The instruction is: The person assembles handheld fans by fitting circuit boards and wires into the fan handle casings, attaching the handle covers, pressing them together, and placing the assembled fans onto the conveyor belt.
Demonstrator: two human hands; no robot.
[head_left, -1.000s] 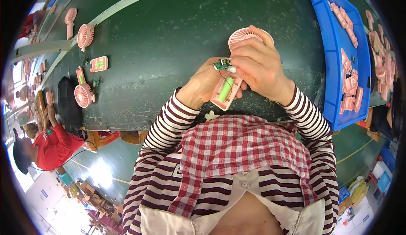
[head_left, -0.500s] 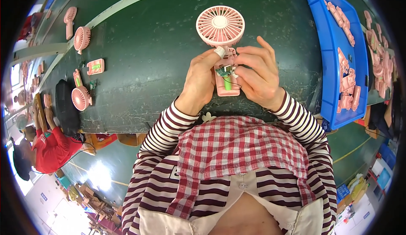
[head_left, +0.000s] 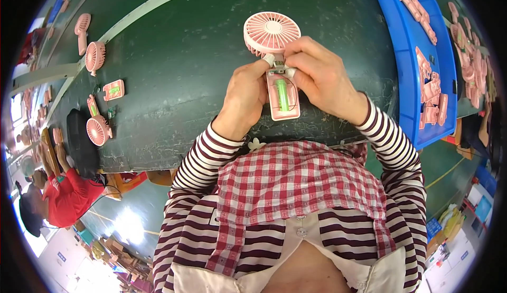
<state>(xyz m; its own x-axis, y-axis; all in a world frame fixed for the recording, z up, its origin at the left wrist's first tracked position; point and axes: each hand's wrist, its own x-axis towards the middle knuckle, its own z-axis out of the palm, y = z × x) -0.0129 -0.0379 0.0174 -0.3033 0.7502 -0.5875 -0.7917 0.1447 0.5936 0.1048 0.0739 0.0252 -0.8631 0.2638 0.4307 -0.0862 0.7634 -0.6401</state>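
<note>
A pink handheld fan lies in front of me, its round grille (head_left: 272,31) pointing away and its open handle shell (head_left: 285,115) toward me. Inside the handle rests a green cylindrical battery (head_left: 282,95), with a thin dark wire looping beside it. My left hand (head_left: 244,96) is closed around the handle's left side, its white-covered thumb at the neck. Just below the neck sits a small circuit board (head_left: 278,66), tilted on edge. My right hand (head_left: 326,79) is closed, its white-covered thumb and fingers pinching the board's right end; the fingers partly hide it.
A blue bin (head_left: 393,39) with pink shell parts stands at the right. More fan pieces lie beyond it. On the left are a fan head (head_left: 97,129), an open handle piece (head_left: 113,90) and a black chair back (head_left: 79,140). A person in red (head_left: 74,198) sits farther left.
The circuit board has moved from over the battery up toward the fan's neck, exposing the battery. My right hand has shifted up, its fingers now bent inward near the neck.
</note>
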